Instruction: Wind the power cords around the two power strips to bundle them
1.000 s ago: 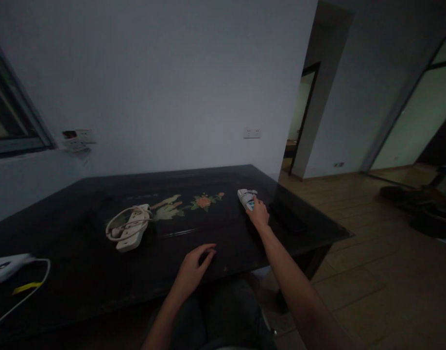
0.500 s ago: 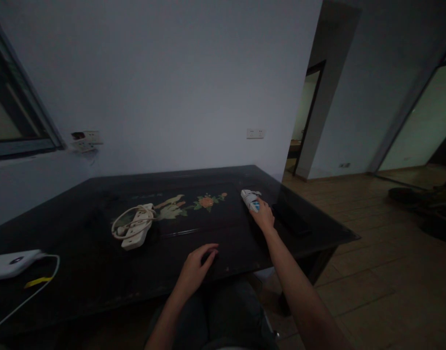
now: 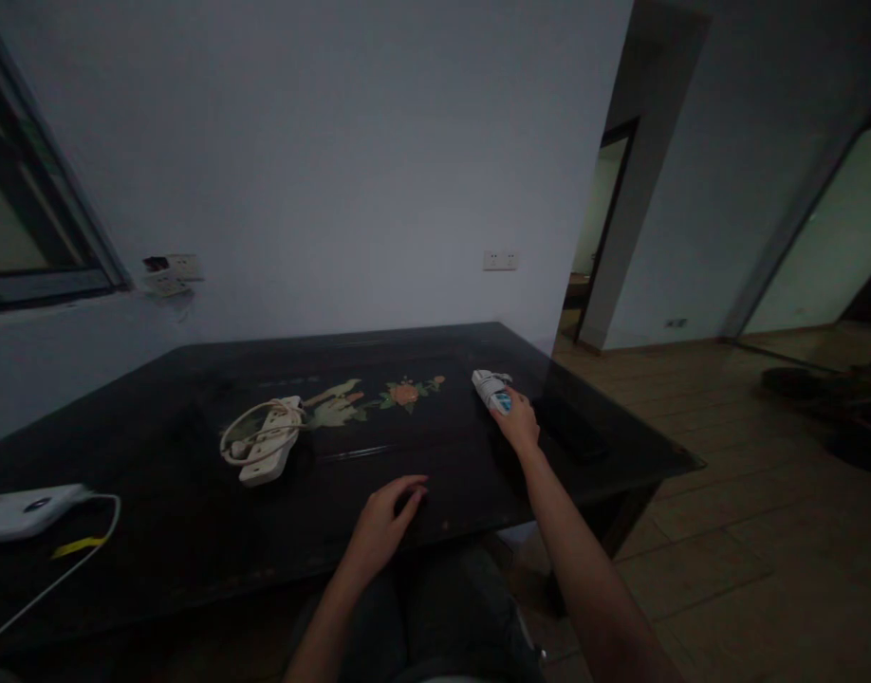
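My right hand (image 3: pixel 519 424) is closed on the near end of a white oblong device (image 3: pixel 489 387) with a pale cord wound round it and a blue patch. The device lies on the right part of the dark table (image 3: pixel 421 441); my fingers partly cover it. My left hand (image 3: pixel 382 517) rests by the table's front edge, loosely curved, a gap between thumb and fingers and nothing held. Left of it lies a white power strip (image 3: pixel 268 446) with its cable coiled over it.
A flat black object (image 3: pixel 570 432) lies right of my right hand. At the far left are a white device (image 3: pixel 33 512) with a thin cable and a yellow strip (image 3: pixel 78 546). The wall behind has sockets (image 3: pixel 500 260). Tiled floor (image 3: pixel 720 531) extends on the right.
The view has shifted very slightly. Both hands and the things on the table keep nearly the same places, the right hand still on the white device.
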`<state>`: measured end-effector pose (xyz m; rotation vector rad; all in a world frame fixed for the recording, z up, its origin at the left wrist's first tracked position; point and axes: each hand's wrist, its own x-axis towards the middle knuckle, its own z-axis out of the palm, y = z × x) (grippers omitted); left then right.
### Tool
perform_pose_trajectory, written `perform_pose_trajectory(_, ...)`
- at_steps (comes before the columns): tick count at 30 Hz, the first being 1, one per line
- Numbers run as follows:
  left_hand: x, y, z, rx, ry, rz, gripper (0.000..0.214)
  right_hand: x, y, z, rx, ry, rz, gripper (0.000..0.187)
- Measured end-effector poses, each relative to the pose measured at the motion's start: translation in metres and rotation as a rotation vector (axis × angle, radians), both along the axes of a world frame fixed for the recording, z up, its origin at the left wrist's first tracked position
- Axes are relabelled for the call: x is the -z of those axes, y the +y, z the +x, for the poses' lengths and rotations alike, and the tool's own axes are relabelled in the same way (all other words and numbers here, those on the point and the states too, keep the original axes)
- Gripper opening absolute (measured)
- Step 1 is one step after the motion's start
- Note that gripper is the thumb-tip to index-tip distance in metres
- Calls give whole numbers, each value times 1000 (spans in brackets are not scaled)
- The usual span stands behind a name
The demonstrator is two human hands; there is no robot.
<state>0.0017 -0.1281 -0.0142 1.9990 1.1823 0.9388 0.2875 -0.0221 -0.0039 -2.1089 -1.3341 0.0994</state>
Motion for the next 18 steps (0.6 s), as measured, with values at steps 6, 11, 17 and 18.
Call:
perform_pose_trajectory(6, 0, -1, -1, -4, -9, 9, 30, 0, 0, 0, 16, 0, 52, 56)
perform_pose_trajectory(11, 1, -1, 0, -28, -4, 46, 29, 0, 0, -2, 16, -6, 103, 54)
perform_pose_trajectory(17, 0, -3, -8, -100, -125, 84, 30, -11, -6, -5, -52, -39, 205, 44)
perform_pose_trajectory(18, -2, -3, -13, -129, -159, 92, 30, -14, -8, -6, -78, -47, 242, 43)
